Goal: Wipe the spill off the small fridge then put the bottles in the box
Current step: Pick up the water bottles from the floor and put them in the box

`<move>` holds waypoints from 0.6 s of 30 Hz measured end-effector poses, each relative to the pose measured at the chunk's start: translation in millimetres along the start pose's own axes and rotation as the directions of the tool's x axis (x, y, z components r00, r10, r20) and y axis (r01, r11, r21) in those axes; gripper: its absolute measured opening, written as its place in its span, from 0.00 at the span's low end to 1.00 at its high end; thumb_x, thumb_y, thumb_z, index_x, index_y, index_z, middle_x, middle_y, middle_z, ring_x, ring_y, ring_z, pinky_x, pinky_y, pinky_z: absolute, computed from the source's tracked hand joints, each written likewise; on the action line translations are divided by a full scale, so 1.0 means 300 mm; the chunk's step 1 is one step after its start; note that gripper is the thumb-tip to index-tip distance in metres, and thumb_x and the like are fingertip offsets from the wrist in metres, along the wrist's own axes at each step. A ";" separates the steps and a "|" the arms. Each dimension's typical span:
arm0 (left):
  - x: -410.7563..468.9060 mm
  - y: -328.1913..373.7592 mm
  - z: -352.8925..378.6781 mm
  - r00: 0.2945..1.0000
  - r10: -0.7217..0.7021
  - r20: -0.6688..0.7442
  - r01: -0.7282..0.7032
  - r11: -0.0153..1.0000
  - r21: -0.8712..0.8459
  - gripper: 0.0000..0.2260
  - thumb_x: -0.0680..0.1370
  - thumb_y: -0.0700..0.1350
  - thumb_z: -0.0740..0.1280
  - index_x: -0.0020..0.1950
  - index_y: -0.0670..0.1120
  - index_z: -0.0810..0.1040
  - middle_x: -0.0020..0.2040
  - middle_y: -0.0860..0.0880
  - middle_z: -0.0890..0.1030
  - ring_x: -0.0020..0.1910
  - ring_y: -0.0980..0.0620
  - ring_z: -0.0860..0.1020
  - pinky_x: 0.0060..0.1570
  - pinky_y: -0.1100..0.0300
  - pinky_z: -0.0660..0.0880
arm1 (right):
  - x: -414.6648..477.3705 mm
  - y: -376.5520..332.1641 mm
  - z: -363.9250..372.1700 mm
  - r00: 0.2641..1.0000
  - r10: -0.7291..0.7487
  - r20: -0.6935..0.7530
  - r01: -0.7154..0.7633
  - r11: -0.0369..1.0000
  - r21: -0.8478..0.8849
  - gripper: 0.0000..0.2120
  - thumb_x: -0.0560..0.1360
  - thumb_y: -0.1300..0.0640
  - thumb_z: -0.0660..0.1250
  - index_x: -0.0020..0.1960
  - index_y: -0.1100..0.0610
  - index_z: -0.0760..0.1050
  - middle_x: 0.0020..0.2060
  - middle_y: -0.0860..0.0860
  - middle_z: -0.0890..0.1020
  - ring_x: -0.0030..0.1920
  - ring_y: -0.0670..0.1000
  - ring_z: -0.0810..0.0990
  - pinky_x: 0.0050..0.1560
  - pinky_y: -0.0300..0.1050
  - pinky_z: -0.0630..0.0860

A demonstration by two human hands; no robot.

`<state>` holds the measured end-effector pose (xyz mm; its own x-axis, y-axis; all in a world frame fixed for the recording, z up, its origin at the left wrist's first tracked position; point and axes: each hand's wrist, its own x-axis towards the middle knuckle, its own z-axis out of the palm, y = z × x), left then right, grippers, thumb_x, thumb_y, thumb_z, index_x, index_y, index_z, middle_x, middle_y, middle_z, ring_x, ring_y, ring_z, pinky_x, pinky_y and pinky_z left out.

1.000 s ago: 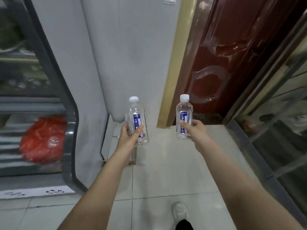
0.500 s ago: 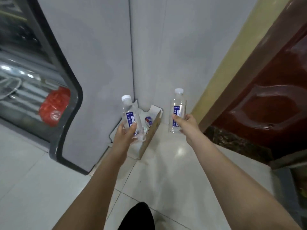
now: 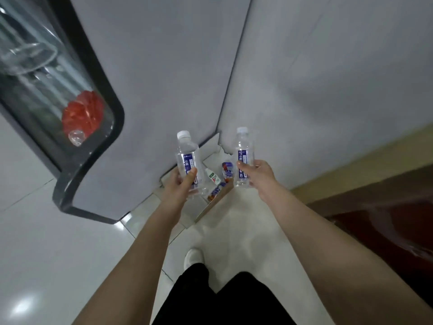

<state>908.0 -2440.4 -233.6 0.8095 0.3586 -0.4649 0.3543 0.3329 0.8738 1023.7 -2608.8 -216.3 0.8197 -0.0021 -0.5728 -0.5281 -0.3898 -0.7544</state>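
Note:
My left hand [image 3: 179, 185] grips a clear water bottle [image 3: 186, 153] with a white cap and a blue label, held upright. My right hand [image 3: 256, 173] grips a second, matching water bottle [image 3: 243, 151], also upright. Both bottles hover above an open cardboard box [image 3: 216, 202] that stands on the floor in the corner between the fridge and the wall. Inside the box lie a small white bottle with a green label [image 3: 213, 178] and blue-wrapped bottles [image 3: 227, 171]. The left bottle is over the box's left side, the right bottle over its right edge.
A tall grey fridge [image 3: 150, 90] with a black-framed glass door [image 3: 58, 95] stands at the left; a red bag [image 3: 82, 116] shows behind the glass. A grey wall [image 3: 328, 90] is behind the box and a dark red door [image 3: 386, 231] at the right. My legs and a white shoe [image 3: 193, 256] are on the tiled floor.
I have come closer to the box and look down more steeply. Both hands with their bottles now hang over the box, whose contents have come into view.

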 end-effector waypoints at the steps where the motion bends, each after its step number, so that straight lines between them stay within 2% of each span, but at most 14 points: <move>1: 0.022 -0.006 0.001 1.000 -0.017 -0.005 0.017 1.000 0.003 0.16 0.76 0.56 0.64 0.59 0.50 0.72 0.51 0.48 0.81 0.50 0.46 0.80 0.52 0.49 0.76 | 0.033 -0.006 0.007 0.999 0.007 0.039 -0.006 1.000 -0.027 0.18 0.72 0.53 0.73 0.54 0.64 0.74 0.50 0.63 0.79 0.41 0.53 0.79 0.32 0.39 0.75; 3: 0.058 -0.021 0.009 0.998 -0.053 -0.016 0.053 0.999 0.002 0.20 0.74 0.59 0.65 0.60 0.47 0.73 0.51 0.46 0.80 0.50 0.46 0.80 0.47 0.52 0.76 | 0.091 -0.014 0.018 0.993 0.010 0.116 0.000 0.996 -0.090 0.18 0.73 0.55 0.71 0.56 0.67 0.75 0.45 0.64 0.79 0.35 0.51 0.80 0.30 0.38 0.77; 5: 0.094 -0.046 0.026 0.993 -0.094 -0.070 0.094 0.996 -0.006 0.18 0.76 0.57 0.64 0.60 0.46 0.73 0.51 0.45 0.80 0.49 0.47 0.79 0.44 0.54 0.75 | 0.156 -0.021 0.022 0.988 0.025 0.155 -0.005 0.992 -0.129 0.17 0.73 0.54 0.72 0.53 0.66 0.76 0.42 0.59 0.80 0.33 0.50 0.81 0.35 0.43 0.80; 7: 0.133 -0.076 0.048 0.984 -0.138 -0.116 0.137 0.990 -0.020 0.16 0.77 0.53 0.63 0.61 0.46 0.73 0.52 0.45 0.80 0.50 0.46 0.79 0.48 0.53 0.76 | 0.234 -0.033 0.026 0.983 0.035 0.182 -0.003 0.985 -0.174 0.15 0.72 0.52 0.73 0.48 0.63 0.75 0.38 0.54 0.79 0.36 0.52 0.81 0.44 0.52 0.81; 9: 0.168 -0.118 0.074 0.974 -0.172 -0.149 0.171 0.985 -0.018 0.19 0.76 0.56 0.63 0.63 0.47 0.72 0.54 0.45 0.80 0.51 0.46 0.80 0.53 0.49 0.76 | 0.316 -0.044 0.024 0.973 0.031 0.230 0.034 0.961 -0.273 0.13 0.73 0.51 0.72 0.47 0.60 0.74 0.35 0.51 0.78 0.36 0.50 0.78 0.39 0.46 0.79; 10: 0.185 -0.137 0.087 0.971 -0.181 -0.157 0.183 0.983 -0.004 0.21 0.75 0.58 0.64 0.63 0.48 0.72 0.54 0.45 0.80 0.51 0.45 0.80 0.55 0.48 0.76 | 0.356 -0.050 0.024 0.962 0.042 0.268 0.050 0.944 -0.325 0.15 0.73 0.49 0.71 0.49 0.60 0.74 0.36 0.50 0.78 0.35 0.49 0.77 0.36 0.42 0.75; 12: 0.217 -0.186 0.117 0.958 -0.206 -0.198 0.208 0.978 -0.010 0.27 0.70 0.63 0.65 0.62 0.48 0.73 0.54 0.45 0.81 0.51 0.45 0.80 0.56 0.46 0.76 | 0.453 -0.039 0.030 0.939 0.080 0.334 0.067 0.911 -0.406 0.19 0.73 0.45 0.70 0.49 0.61 0.75 0.38 0.52 0.79 0.36 0.50 0.76 0.36 0.41 0.71; 14: 0.265 -0.244 0.139 0.937 -0.224 -0.268 0.219 0.974 -0.049 0.30 0.67 0.64 0.66 0.62 0.47 0.73 0.54 0.44 0.81 0.51 0.45 0.80 0.55 0.46 0.76 | 0.546 -0.018 0.048 0.908 0.113 0.403 0.091 0.887 -0.453 0.20 0.72 0.43 0.69 0.45 0.61 0.75 0.40 0.55 0.80 0.37 0.52 0.77 0.41 0.44 0.74; 16: 0.316 -0.315 0.153 0.905 -0.257 -0.339 0.237 0.966 -0.101 0.28 0.70 0.63 0.65 0.62 0.46 0.71 0.55 0.44 0.79 0.52 0.45 0.80 0.55 0.46 0.76 | 0.634 0.028 0.072 0.890 0.131 0.438 0.118 0.859 -0.497 0.25 0.71 0.41 0.70 0.51 0.64 0.77 0.46 0.60 0.82 0.43 0.56 0.81 0.52 0.50 0.77; 17: 0.344 -0.351 0.154 0.888 -0.273 -0.370 0.244 0.962 -0.126 0.26 0.72 0.63 0.65 0.62 0.46 0.71 0.55 0.45 0.79 0.52 0.45 0.79 0.55 0.46 0.76 | 0.674 0.046 0.088 0.884 0.135 0.447 0.135 0.842 -0.522 0.29 0.71 0.40 0.70 0.55 0.65 0.76 0.49 0.61 0.82 0.46 0.58 0.81 0.54 0.51 0.76; 18: 0.370 -0.388 0.156 0.871 -0.288 -0.398 0.250 0.957 -0.146 0.26 0.72 0.63 0.66 0.62 0.46 0.71 0.55 0.45 0.79 0.51 0.46 0.80 0.55 0.47 0.76 | 0.706 0.063 0.106 0.875 0.150 0.461 0.149 0.822 -0.550 0.29 0.71 0.40 0.69 0.55 0.66 0.75 0.49 0.61 0.81 0.45 0.57 0.80 0.52 0.50 0.76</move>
<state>978.5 -2480.2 -380.2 0.4166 0.5635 -0.7134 0.4735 0.5354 0.6994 1180.3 -2587.2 -361.9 0.5355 0.3645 -0.7618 -0.1897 -0.8271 -0.5290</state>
